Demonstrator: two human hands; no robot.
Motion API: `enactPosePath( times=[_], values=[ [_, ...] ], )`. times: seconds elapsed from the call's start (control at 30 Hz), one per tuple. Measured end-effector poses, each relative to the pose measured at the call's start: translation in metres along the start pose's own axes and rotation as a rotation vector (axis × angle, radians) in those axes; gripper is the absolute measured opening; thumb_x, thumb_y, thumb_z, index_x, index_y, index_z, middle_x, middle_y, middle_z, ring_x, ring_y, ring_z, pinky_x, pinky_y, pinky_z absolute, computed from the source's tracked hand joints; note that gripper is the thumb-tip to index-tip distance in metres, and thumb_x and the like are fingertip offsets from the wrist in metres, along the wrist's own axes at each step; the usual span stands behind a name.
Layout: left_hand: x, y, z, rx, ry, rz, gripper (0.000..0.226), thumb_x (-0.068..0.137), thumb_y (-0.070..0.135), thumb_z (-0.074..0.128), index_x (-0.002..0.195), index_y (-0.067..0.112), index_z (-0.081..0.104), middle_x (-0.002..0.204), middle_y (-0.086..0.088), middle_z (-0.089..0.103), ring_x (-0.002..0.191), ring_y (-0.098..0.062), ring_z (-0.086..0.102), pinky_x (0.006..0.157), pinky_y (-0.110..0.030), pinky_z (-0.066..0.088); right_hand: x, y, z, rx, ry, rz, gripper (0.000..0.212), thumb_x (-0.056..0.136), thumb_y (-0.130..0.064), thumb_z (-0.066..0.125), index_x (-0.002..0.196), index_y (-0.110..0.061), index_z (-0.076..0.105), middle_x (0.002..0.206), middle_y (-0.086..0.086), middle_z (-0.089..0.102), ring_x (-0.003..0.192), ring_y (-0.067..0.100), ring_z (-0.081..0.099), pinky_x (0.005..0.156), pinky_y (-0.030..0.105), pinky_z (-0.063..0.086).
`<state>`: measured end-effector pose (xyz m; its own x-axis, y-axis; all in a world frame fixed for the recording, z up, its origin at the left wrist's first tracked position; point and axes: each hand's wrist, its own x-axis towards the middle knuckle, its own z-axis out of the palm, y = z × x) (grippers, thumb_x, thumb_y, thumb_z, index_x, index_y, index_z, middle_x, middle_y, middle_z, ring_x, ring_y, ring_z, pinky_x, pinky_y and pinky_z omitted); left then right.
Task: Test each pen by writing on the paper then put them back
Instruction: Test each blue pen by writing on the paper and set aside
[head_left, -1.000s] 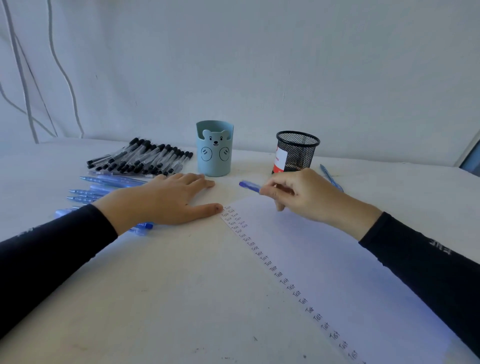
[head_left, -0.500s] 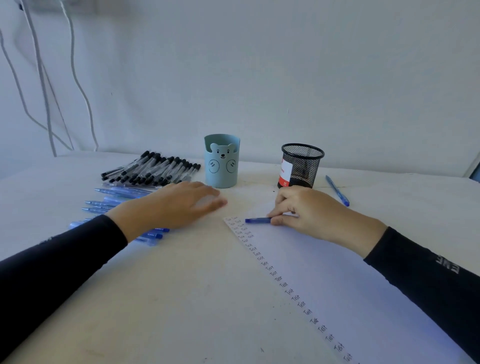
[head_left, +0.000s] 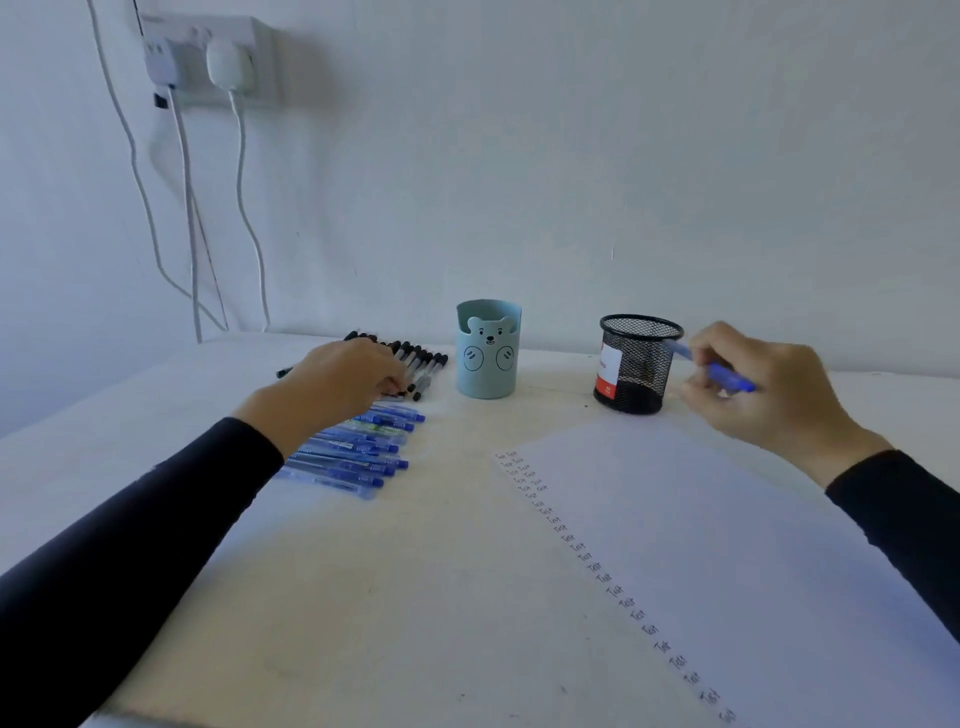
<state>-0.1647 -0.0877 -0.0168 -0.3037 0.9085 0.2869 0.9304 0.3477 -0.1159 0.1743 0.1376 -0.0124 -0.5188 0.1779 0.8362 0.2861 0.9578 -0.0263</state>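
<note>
On my head-camera feed, the right hand (head_left: 763, 395) is raised just beside the black mesh cup (head_left: 636, 369), fingers curled round a blue pen (head_left: 727, 376). The pen lies slanted in that grip, and its far end reaches the cup's rim on the right side; I cannot tell whether it touches the mesh. The left hand (head_left: 340, 387) is stretched out over the pens laid on the table (head_left: 415, 597), its fingertips bent down among the row of black pens (head_left: 423, 364). I cannot tell from here whether it has pinched one or only rests on them. Nearer to me, partly under that wrist, lies a row of blue pens (head_left: 363, 452), side by side. A light blue bear cup (head_left: 488, 353) stands upright between the black pens and the mesh cup. The paper (head_left: 753, 545) lies flat below the right hand, with a column of small written words (head_left: 571, 543) running down its left edge. On the wall at upper left I see a socket (head_left: 208, 57) with white cables (head_left: 192, 234) hanging from it
</note>
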Motion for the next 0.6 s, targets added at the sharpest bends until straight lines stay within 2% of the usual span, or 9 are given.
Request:
enactPosePath(
  times=[0.03,0.1,0.2,0.27,0.43,0.5,0.6],
  values=[
    [0.000,0.000,-0.001,0.051,-0.001,-0.009,0.010,0.095,0.028,0.060,0.098,0.027,0.069,0.098,0.011,0.056,0.083,-0.009,0.051,0.069,-0.026,0.041,-0.003,0.008,-0.001,0.018,0.025,0.089,0.008,0.071,-0.023,0.053,0.076,-0.022,0.047,0.051,-0.013,0.043,0.050,0.019,0.037,0.051,0.022,0.037],
    [-0.001,-0.002,-0.002,0.125,-0.013,-0.036,0.013,0.092,0.038,0.063,0.095,0.027,0.069,0.094,0.012,0.049,0.081,-0.009,0.049,0.066,-0.023,0.034,-0.009,0.024,-0.001,0.034,0.007,0.236,0.009,0.071,-0.024,0.052,0.078,-0.024,0.046,0.055,-0.004,0.049,0.052,0.022,0.041,0.054,0.024,0.036],
    [0.000,-0.006,0.000,0.171,-0.002,-0.077,0.014,0.096,0.034,0.059,0.100,0.030,0.072,0.089,0.012,0.045,0.077,-0.009,0.049,0.057,-0.020,0.027,-0.017,0.043,-0.001,0.041,-0.095,0.380,0.008,0.077,-0.025,0.057,0.081,-0.023,0.050,0.065,-0.004,0.058,0.060,0.026,0.052,0.059,0.030,0.042],
    [0.001,-0.005,0.003,0.194,-0.016,-0.077,0.018,0.099,0.030,0.055,0.106,0.031,0.070,0.085,0.013,0.040,0.074,-0.010,0.049,0.056,-0.021,0.027,-0.022,0.051,0.002,0.053,-0.215,0.476,0.008,0.082,-0.023,0.061,0.084,-0.024,0.054,0.077,-0.005,0.062,0.069,0.023,0.055,0.064,0.032,0.042],
    [0.002,-0.003,0.006,0.250,-0.018,-0.047,0.028,0.101,0.021,0.050,0.118,0.035,0.067,0.082,0.011,0.034,0.067,-0.010,0.045,0.049,-0.019,0.022,-0.031,0.072,0.015,-0.038,-0.515,0.574,0.006,0.086,-0.038,0.057,0.081,-0.036,0.059,0.095,-0.015,0.060,0.088,0.016,0.056,0.073,0.032,0.040],
    [0.002,-0.005,0.007,0.267,-0.030,-0.043,0.028,0.101,0.020,0.050,0.119,0.035,0.066,0.082,0.011,0.035,0.066,-0.010,0.045,0.049,-0.019,0.023,-0.033,0.079,0.018,-0.035,-0.547,0.598,0.009,0.088,-0.041,0.053,0.082,-0.037,0.059,0.097,-0.014,0.058,0.091,0.014,0.056,0.074,0.032,0.040],
    [0.003,-0.007,0.012,0.273,-0.053,-0.039,0.028,0.100,0.020,0.054,0.118,0.037,0.066,0.079,0.012,0.033,0.061,-0.005,0.040,0.051,-0.018,0.026,-0.033,0.083,0.019,-0.069,-0.540,0.597,0.017,0.092,-0.040,0.049,0.083,-0.033,0.061,0.095,-0.012,0.060,0.090,0.015,0.056,0.069,0.030,0.039]
  ],
)
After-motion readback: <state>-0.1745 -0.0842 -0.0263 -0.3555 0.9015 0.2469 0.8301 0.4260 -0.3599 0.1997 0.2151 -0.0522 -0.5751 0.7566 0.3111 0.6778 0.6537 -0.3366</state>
